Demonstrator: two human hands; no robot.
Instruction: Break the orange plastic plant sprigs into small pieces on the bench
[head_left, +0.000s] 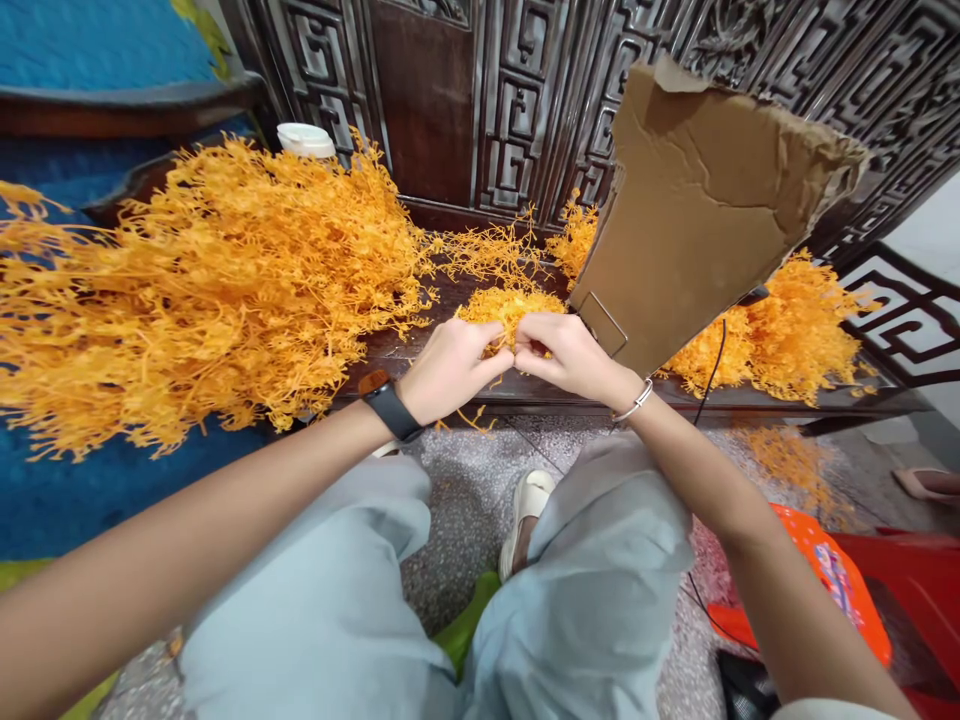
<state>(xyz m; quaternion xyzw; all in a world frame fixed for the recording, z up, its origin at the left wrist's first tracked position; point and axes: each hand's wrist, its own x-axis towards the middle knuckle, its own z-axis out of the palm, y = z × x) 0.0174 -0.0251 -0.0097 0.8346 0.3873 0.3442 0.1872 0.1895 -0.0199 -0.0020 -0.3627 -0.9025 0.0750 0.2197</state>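
Observation:
My left hand [463,362] and my right hand [566,352] meet fingertip to fingertip over the front of a dark wooden bench [390,352]. Both are closed in a pinch at the near edge of a small clump of orange plastic sprigs [508,305]. Orange shows between the fingers, though the exact bit pinched is mostly hidden. To the left of my left hand spreads a large heap of branching orange sprigs [277,270]. A brown cardboard piece [686,210] with a torn top edge stands tilted just right of my right hand, a thin wire frame [606,322] at its lower corner.
More orange sprigs [799,325] lie right of the cardboard, and loose ones [491,255] behind the clump. A white tub [306,140] stands behind the big heap. Carved dark panels [517,110] rise at the back. A black cable [712,370] hangs near a red-orange item [844,585] below.

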